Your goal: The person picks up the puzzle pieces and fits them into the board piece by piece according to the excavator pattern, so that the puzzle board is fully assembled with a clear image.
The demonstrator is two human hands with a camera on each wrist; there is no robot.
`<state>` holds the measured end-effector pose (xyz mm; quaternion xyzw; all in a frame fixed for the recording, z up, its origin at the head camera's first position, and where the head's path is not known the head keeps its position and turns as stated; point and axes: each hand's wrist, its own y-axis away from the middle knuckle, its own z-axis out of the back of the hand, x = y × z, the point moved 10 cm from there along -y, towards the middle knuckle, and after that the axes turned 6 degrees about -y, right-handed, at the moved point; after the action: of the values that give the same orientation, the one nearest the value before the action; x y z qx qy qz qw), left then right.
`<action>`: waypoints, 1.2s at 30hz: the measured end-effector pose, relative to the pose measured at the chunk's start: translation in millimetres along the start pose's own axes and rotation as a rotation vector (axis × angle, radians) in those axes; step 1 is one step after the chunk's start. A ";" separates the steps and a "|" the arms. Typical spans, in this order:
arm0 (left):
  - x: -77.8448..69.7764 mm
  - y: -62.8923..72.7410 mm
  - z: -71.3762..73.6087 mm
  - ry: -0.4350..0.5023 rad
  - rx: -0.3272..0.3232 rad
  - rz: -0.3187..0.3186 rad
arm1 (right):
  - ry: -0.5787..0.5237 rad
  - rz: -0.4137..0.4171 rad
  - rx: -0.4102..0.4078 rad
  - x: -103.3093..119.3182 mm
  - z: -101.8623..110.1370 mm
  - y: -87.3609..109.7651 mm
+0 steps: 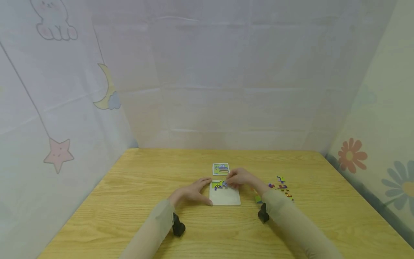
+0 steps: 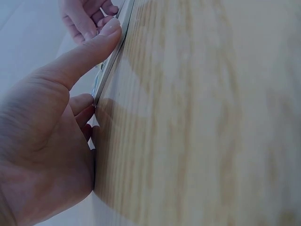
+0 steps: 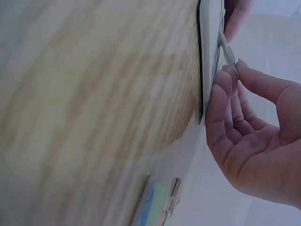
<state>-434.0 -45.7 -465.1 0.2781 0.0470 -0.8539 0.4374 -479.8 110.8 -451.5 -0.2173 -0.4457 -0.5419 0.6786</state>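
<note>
A white square puzzle tray (image 1: pixel 224 198) lies on the table before me, with a few green and purple jigsaw pieces (image 1: pixel 217 185) along its upper left part. My left hand (image 1: pixel 193 191) rests at the tray's left side, its thumb at the lower corner and its fingers extended toward the upper one. Over the tray's upper edge, my right hand (image 1: pixel 238 177) pinches a thin puzzle piece (image 3: pixel 229 54) between thumb and fingertips. That piece is tilted, its lower end right at the tray's surface in the right wrist view.
Just behind the tray lies a small picture card (image 1: pixel 221 169). Several loose puzzle pieces (image 1: pixel 282 187) are spread to the right, some partly hidden by my right forearm. The wooden table (image 1: pixel 168 165) ends at a pale cloth backdrop (image 1: pixel 207 108).
</note>
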 end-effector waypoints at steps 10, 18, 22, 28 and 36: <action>0.0 2.0 -1.7 0.013 0.006 -0.003 | 0.048 -0.001 -0.021 -1.9 -5.4 -3.8; -0.2 1.4 -0.9 0.010 0.004 -0.003 | 0.079 0.008 -0.091 5.1 -3.9 -3.2; -0.8 1.4 -0.2 0.002 0.003 -0.002 | 0.077 0.015 -0.095 6.5 -3.9 -3.5; -2.4 1.8 0.6 0.021 -0.003 -0.004 | 0.069 0.024 -0.084 5.4 -4.0 -5.8; -2.2 2.1 0.2 0.019 -0.002 0.001 | 0.079 0.038 -0.049 8.6 -7.3 -4.6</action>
<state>-431.4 -45.4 -463.4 0.2861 0.0517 -0.8508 0.4377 -481.2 99.0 -448.9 -0.2210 -0.4009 -0.5479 0.7002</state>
